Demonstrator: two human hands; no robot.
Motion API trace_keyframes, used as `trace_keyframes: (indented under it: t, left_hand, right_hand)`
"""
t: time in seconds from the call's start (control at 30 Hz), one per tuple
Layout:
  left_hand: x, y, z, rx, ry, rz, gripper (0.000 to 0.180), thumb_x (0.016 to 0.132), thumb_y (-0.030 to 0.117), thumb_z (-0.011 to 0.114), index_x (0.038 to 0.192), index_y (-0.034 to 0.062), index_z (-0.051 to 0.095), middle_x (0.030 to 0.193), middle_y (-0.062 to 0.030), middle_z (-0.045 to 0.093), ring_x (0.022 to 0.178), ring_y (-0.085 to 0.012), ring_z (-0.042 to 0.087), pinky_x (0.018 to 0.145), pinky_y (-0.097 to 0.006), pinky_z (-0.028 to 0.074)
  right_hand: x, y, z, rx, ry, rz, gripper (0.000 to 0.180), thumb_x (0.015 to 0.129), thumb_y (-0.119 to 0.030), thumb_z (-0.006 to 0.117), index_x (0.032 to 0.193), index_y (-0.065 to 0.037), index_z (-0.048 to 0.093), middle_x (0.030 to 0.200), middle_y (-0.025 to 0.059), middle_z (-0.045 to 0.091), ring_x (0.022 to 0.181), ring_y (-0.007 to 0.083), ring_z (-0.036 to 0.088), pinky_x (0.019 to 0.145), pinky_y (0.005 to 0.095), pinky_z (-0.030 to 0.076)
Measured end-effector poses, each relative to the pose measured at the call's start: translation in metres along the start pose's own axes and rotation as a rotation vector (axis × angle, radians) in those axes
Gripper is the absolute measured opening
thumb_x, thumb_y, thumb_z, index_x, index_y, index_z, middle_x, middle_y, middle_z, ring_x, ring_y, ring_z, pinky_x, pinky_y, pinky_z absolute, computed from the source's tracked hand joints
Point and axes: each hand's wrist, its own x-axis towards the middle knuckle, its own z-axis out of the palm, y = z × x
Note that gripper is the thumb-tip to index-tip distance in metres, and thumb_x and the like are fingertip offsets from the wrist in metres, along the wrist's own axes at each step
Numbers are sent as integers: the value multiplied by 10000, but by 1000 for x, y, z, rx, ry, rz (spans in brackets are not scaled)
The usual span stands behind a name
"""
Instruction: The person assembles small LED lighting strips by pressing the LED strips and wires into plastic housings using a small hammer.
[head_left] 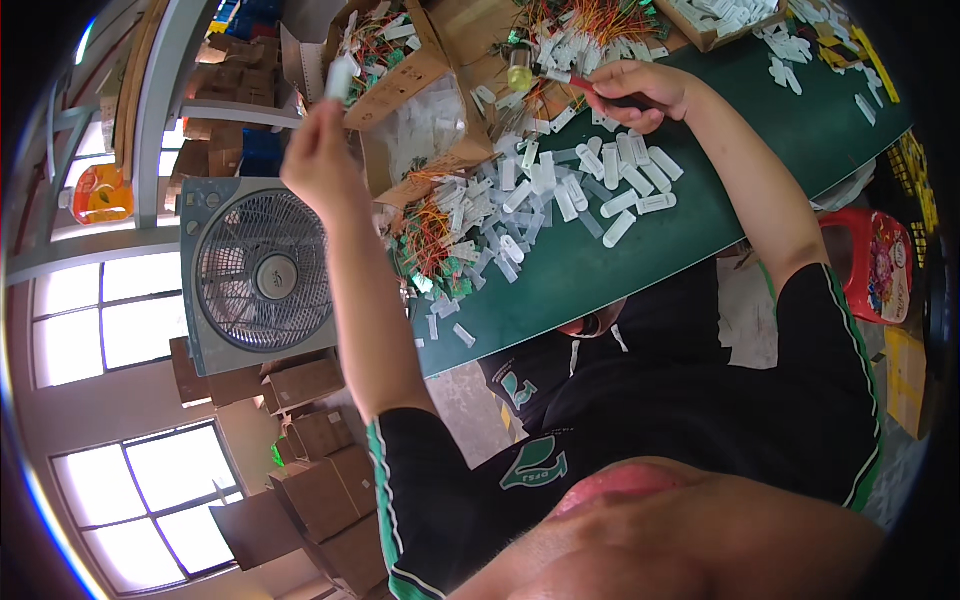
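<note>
White plastic piece (341, 75) pinched in raised left hand (318, 150), right hand (640, 90) gripping red-handled tool (590, 90) over green table (620, 265)

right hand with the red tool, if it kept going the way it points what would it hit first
The right hand holds a red-handled tool pointing left toward a small yellowish bottle. Going straight on, it would likely meet that bottle first, beside the pile of white plastic pieces, though depth is unclear.
</note>
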Motion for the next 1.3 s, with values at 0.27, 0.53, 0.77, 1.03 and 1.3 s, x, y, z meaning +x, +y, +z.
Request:
trace_keyframes:
  t: [0.27, 0.53, 0.77, 1.03, 1.3]
  left_hand:
    - [145, -49, 49, -246, -149, -215, 480, 997, 269, 698, 1343, -57, 632, 1231, -65, 702, 1064, -136, 629, 920, -294, 492]
    - [16, -119, 76, 390, -233, 303, 417, 940, 266, 670, 1245, -18, 670, 1313, -207, 645, 1284, -353, 572, 1101, -454, 435]
    - [1, -113, 82, 552, -222, 489, 378, 908, 227, 655, 1188, -26, 687, 1295, -243, 633, 1259, -449, 561, 1097, -522, 438]
    - [-157, -16, 80, 95, -763, -92, 165, 961, 86, 671, 1101, 30, 740, 991, -114, 721, 839, -174, 703, 694, -300, 560]
    - [-217, -24, 98, 309, -782, 122, 344, 888, 208, 769, 1187, 52, 703, 938, -125, 665, 783, -242, 627, 705, -365, 519]
  right_hand:
    - [-9, -5, 0, -29, -61, -25, 341, 1045, -339, 587, 974, -6, 608, 601, -13, 470, 383, 23, 354, 333, 191, 261]
    - [-14, -10, -15, 35, -31, -127, 337, 1067, -349, 544, 1009, -23, 606, 602, -21, 485, 374, 23, 345, 329, 197, 268]
    - [-17, -1, -14, 60, 87, -130, 274, 1078, -285, 530, 1025, -25, 596, 597, -6, 476, 369, 31, 364, 331, 203, 275]
    - [-19, -20, -23, 133, 9, -247, 284, 1061, -275, 552, 1178, -24, 611, 734, 21, 570, 517, 96, 461, 439, 273, 357]
    - [-3, -10, -7, 279, 98, -266, 285, 1082, -276, 528, 1197, -39, 635, 717, 17, 535, 507, 80, 433, 439, 257, 337]
